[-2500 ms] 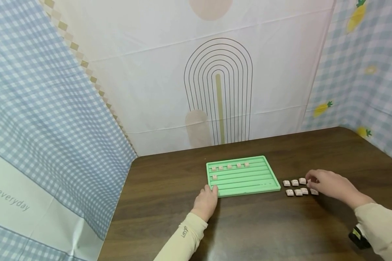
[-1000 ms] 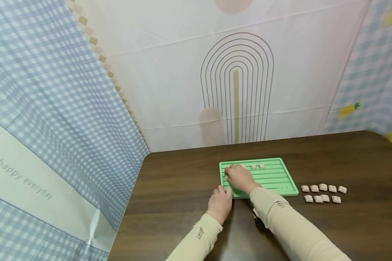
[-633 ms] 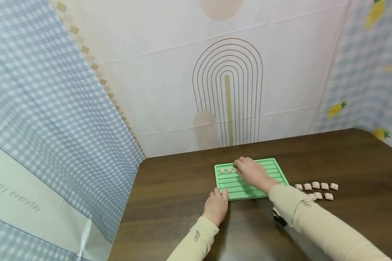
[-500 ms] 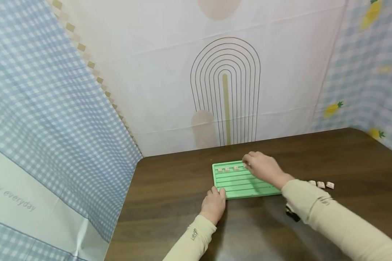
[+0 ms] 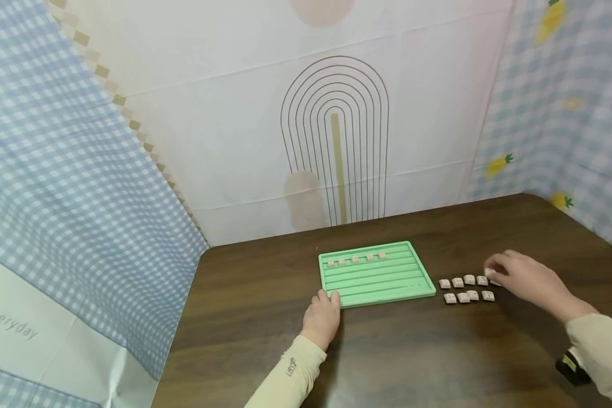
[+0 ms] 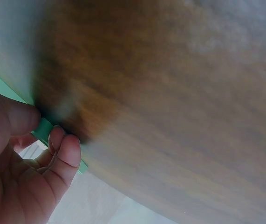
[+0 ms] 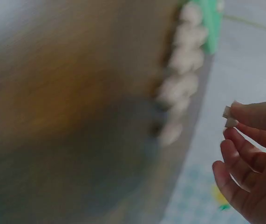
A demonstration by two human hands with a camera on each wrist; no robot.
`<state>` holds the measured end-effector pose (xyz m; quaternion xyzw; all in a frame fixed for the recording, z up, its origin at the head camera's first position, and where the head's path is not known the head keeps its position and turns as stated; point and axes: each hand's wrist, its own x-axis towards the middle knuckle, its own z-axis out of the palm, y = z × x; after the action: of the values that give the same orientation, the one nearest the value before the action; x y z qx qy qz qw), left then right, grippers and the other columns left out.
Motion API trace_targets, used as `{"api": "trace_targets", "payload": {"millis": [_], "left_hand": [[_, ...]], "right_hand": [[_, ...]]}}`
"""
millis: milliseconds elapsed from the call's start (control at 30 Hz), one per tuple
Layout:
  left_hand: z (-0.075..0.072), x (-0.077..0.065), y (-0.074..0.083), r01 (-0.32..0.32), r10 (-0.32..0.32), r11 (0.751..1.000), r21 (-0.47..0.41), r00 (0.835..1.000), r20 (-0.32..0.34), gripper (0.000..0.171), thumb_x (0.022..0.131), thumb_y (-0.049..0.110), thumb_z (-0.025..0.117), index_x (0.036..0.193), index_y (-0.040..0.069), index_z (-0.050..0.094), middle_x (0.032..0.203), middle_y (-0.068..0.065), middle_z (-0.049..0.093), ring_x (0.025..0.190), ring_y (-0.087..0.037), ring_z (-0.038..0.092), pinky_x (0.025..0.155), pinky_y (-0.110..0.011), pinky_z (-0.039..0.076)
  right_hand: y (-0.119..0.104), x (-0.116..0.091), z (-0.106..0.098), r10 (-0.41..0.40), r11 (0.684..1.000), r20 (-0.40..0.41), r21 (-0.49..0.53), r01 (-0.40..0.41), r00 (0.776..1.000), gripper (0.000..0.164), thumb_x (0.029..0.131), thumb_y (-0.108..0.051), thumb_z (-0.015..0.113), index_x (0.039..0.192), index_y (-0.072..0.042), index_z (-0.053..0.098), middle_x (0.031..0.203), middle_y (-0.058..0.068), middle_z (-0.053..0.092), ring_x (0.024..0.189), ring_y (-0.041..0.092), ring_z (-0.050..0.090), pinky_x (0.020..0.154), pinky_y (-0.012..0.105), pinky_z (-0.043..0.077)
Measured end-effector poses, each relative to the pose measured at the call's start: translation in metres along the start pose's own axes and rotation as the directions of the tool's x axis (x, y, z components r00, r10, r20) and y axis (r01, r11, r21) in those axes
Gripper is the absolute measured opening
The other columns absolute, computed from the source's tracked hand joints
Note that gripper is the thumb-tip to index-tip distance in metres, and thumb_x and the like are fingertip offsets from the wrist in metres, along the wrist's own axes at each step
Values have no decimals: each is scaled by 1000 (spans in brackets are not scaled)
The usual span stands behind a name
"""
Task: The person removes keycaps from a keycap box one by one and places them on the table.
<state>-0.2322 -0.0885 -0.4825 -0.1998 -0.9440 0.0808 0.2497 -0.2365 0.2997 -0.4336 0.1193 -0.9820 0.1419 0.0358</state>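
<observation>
My left hand [image 5: 322, 319] grips the near-left corner of a light green ridged tray [image 5: 377, 293]. In the left wrist view, thumb and fingers close on the tray's green rim [image 6: 42, 130]. Several pale keycaps [image 5: 355, 259] sit along the tray's far ridge. To the right of the tray, my right hand [image 5: 527, 283] is above the far end of two rows of keycaps [image 5: 457, 282] on the table. Its thumb and index finger pinch a small pale keycap [image 7: 230, 122], with the other fingers loosely bent. The hand partly covers the end keycap of the back row.
The dark wood table [image 5: 398, 357] ends at the back against a white patterned cloth [image 5: 234, 141]. Blue checked cloth [image 5: 81, 170] hangs at the left, and more checked cloth [image 5: 591, 124] at the right. A black device [image 5: 573, 367] is strapped under the right wrist.
My right hand has lifted the lone keycap from the tray's second row and carried it right, over the table's keycap rows. My left hand stays on the tray's corner.
</observation>
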Motion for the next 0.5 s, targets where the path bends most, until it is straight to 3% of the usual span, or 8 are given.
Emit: {"api": "trace_targets", "payload": {"millis": [100,233,500], "left_hand": [[-1,-2,-2,0,0,1000,12,1000,-18,14,82,5,54,77,7,41,66,-6,43,49,-12,39,35,-20,40],[-2,-2,-2,-2,2,1000,13,1000,2,15,83,5,54,78,6,41,67,-6,43,49,-12,39,35,-20,40],[-3,-1,-2,-11,12,1000,-17,999,39,13,85,4,51,79,6,40,69,-7,45,52,-14,40,36,-20,40]], "right_hand": [[17,-13,12,37,999,48,10,-38,998,24,84,-20,60,99,-1,64,89,16,62,75,27,58,57,44,47],[24,-21,24,57,998,101,16,-58,993,19,83,-19,61,95,-5,64,88,12,62,73,24,57,56,43,47],[23,-22,36,77,997,97,24,-80,992,19,81,-17,63,95,-4,63,88,14,62,76,28,58,57,46,48]]}}
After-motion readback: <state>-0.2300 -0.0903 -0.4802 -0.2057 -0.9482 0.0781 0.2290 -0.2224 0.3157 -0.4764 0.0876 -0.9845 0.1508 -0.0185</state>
